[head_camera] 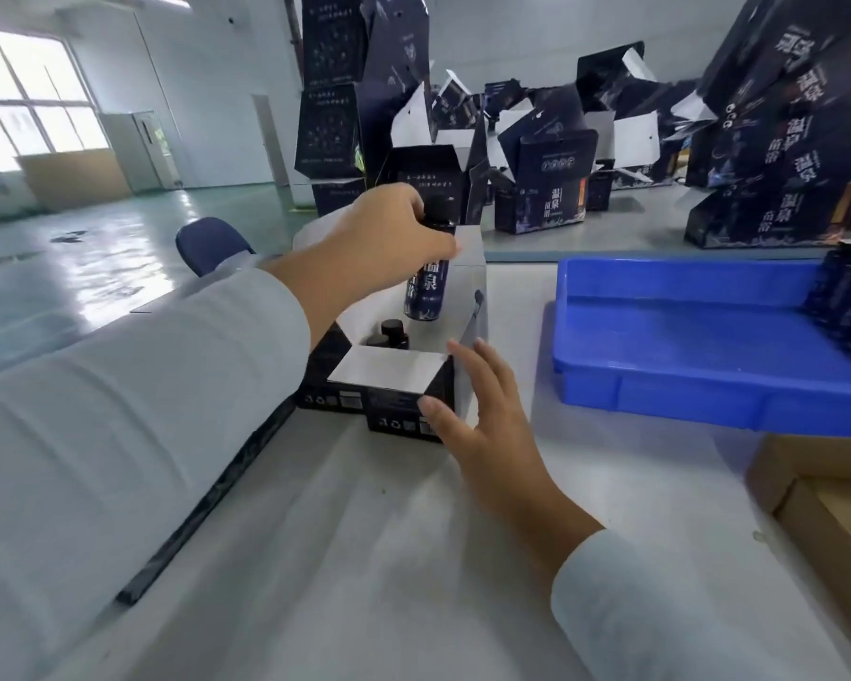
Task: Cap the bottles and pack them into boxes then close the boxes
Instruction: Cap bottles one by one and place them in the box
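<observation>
White counter (pixel 364 557), far edge: the left hand (pixel 384 238) grips a capped bottle (pixel 426 282) upright directly above the open box (pixel 389 385); the right hand (pixel 477 415), fingers spread, steadies the box's near corner.

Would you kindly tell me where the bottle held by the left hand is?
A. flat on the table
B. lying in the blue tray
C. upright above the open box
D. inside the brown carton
C: the left hand grips the bottle by its top, upright above the open box.
</observation>
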